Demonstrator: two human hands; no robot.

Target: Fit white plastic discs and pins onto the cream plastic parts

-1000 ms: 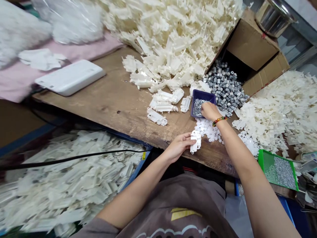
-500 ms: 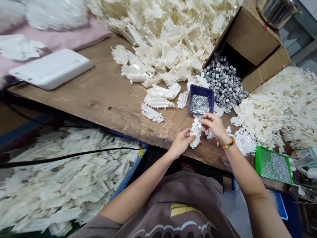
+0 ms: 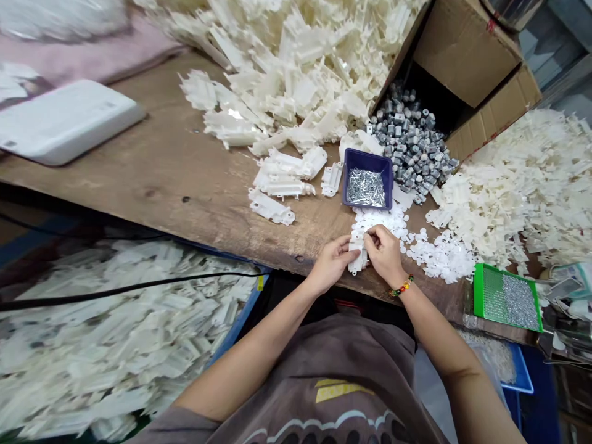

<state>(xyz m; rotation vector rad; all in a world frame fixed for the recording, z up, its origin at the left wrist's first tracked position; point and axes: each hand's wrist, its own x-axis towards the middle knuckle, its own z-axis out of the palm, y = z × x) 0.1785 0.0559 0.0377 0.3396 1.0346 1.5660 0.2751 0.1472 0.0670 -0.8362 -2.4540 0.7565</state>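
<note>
My left hand (image 3: 333,262) grips a white plastic housing (image 3: 357,254) near the table's front edge, thumb across it. Over the far end of that housing, my right hand (image 3: 383,250) is closed in a pinch; whatever its fingertips hold is too small to make out. Just beyond both hands stands a dark blue bin (image 3: 391,179) with small metal pins (image 3: 366,188) in it. Small white plastic discs (image 3: 444,256) lie spread beside and behind my right hand. Several more white housings (image 3: 272,207) rest on the table to the left.
Cream plastic parts (image 3: 296,68) are heaped at the back, with another pile (image 3: 531,185) at right. Grey metal pieces (image 3: 407,139) spill from a cardboard box (image 3: 467,55). A green tray (image 3: 479,290) sits at the right edge, a white device (image 3: 69,120) at left.
My right hand has come down and nearer to my left, onto the white housing, uncovering discs behind it. The whole view has shifted slightly.
</note>
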